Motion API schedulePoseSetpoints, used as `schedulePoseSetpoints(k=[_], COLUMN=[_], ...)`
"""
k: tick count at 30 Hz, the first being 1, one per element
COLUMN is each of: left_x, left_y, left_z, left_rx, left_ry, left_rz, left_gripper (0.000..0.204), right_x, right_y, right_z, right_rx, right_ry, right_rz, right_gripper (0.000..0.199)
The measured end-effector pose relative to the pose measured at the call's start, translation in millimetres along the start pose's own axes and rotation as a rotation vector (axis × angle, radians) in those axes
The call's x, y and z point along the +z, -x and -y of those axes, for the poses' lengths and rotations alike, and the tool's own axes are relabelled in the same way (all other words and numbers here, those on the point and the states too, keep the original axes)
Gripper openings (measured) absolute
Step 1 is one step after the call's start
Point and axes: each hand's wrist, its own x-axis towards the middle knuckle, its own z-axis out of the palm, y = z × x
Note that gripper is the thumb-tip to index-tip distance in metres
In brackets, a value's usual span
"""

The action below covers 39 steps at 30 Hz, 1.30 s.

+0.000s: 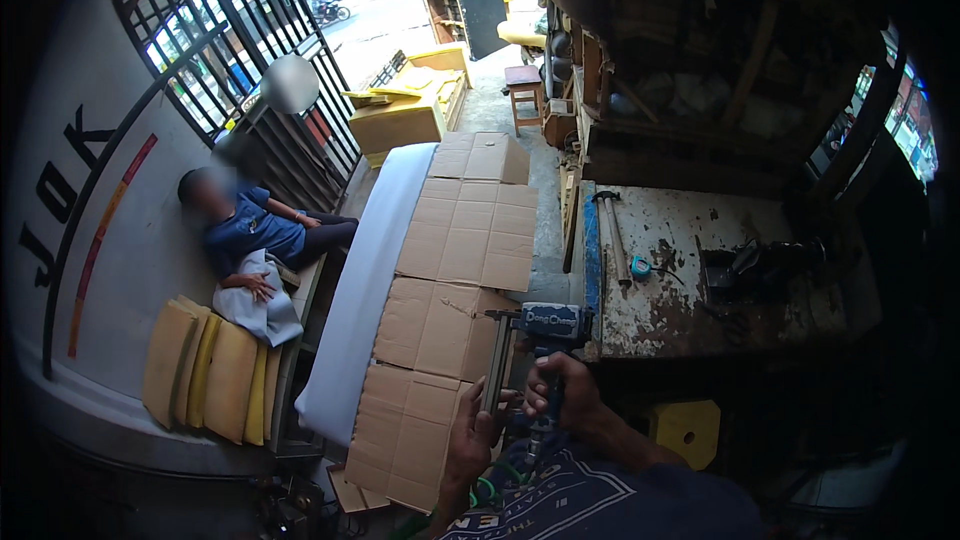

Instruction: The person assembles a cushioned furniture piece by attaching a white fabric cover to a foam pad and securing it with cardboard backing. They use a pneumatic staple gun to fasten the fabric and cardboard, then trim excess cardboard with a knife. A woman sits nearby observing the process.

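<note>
My right hand (565,392) is wrapped round the handle of a blue and black air staple gun (550,320), just right of the cardboard. The gun's long, narrow magazine reaches back toward my body. At its near end, my left hand (470,445) closes on the magazine with thumb and fingers; part of the grip is hidden. A coiled green air hose (485,492) hangs below the gun. Beside my hands lies a long piece covered with folded brown cardboard sheets (415,325). White fabric (365,290) runs along its left side.
On the worn workbench (655,315) at right lie a hammer (613,240), a blue tape measure (640,268) and a dark machine (765,265). Foam pads (210,370) stand at left, near a seated person (255,230). Yellow furniture (410,110) and a stool (524,95) stand farther off.
</note>
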Motion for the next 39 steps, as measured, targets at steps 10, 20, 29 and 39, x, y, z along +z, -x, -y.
schedulePoseSetpoints(k=[10,20,29,39], left_x=[-77,-52,-46,-136], left_y=[125,127,-310,-599], left_z=[-17,-193,-33,108], left_rx=[-0.323,0.732,-0.098,0.019], left_ry=[-0.156,-1.324,-0.243,-1.160], left_rz=[0.199,-0.558,-0.243,-0.492], left_gripper=[0.055,0.103,0.050,0.064], right_x=[65,142,165,103], right_y=[59,6,-298,-556], right_z=[144,216,274,305], right_rx=[-0.686,-0.539,-0.518,-0.106], right_ry=[0.110,0.212,1.532,2.021], right_rz=[0.806,0.892,0.150,0.111], right_gripper=[0.055,0.049,0.019,0.033])
